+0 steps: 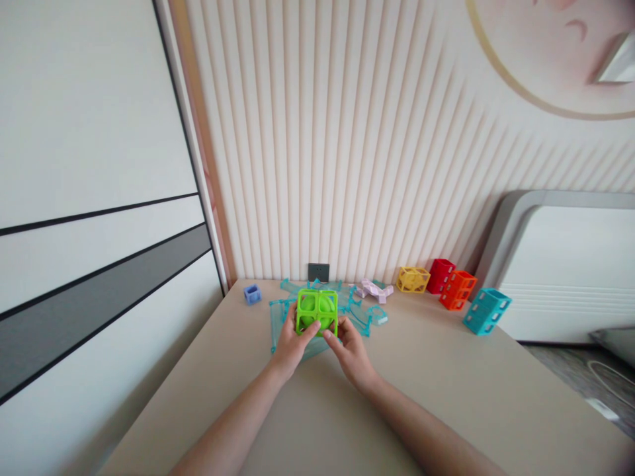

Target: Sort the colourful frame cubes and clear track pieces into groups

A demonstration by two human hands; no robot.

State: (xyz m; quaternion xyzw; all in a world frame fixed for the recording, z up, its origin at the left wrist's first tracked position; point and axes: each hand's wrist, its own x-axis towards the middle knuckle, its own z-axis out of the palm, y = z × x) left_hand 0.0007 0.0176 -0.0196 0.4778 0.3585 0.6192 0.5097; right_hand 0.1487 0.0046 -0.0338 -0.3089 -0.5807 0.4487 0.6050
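Note:
Between my two hands is a bright green open-frame toy block (317,312) with rounded green shapes inside it. My left hand (292,340) grips its left side, thumb across the lower front. My right hand (351,347) holds the lower right corner, with the thumb at the bottom edge and the fingers curled behind. Both hands are closed on the block, which is raised toward me over the table. Behind and beneath it lie several translucent teal track pieces (278,324), partly hidden by the block and hands. A pale lilac branching piece (372,289) rests just right of them.
On the table (208,396), a small blue block (253,295) sits at the back left. Yellow (413,279), red (440,276), orange (458,289) and teal (487,311) frame blocks stand at the right. A ribbed wall (317,132) with a dark socket (318,272) borders the back.

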